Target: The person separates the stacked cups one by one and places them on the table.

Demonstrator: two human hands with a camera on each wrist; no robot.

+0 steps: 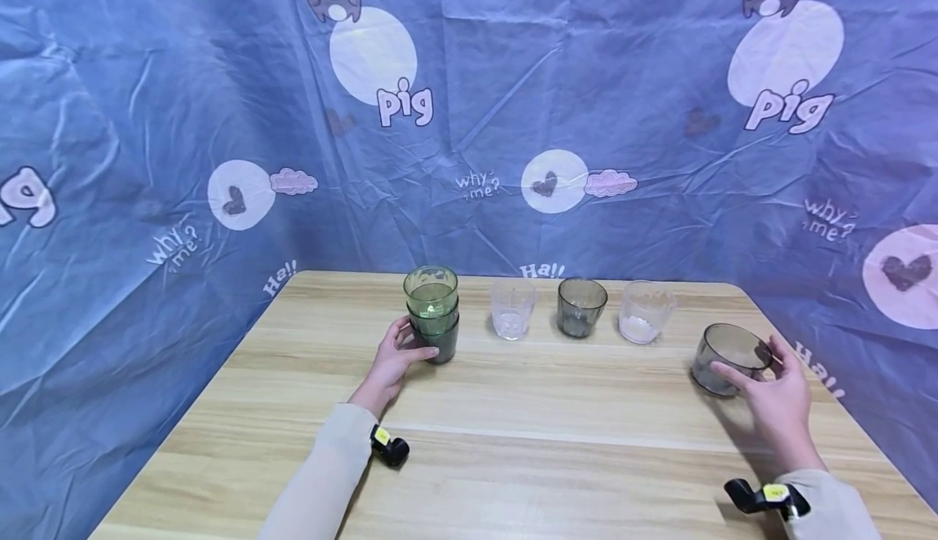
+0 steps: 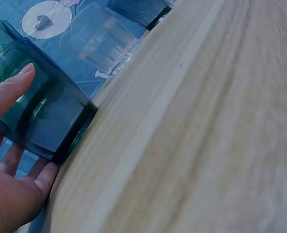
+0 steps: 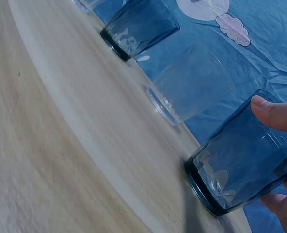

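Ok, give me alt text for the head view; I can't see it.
The left hand grips a stack of three cups, green on top, while the right hand holds a smoky cup. Between them stand a clear cup, a second smoky cup and another clear cup on a wooden table, before a blue printed backdrop.

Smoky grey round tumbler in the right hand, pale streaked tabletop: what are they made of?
Smoky grey round tumbler: glossy, probably glass, maybe hard plastic; see-through walls and highlights fit both.
Pale streaked tabletop: smooth wood or laminate, low sheen; the long grain lines could be printed.
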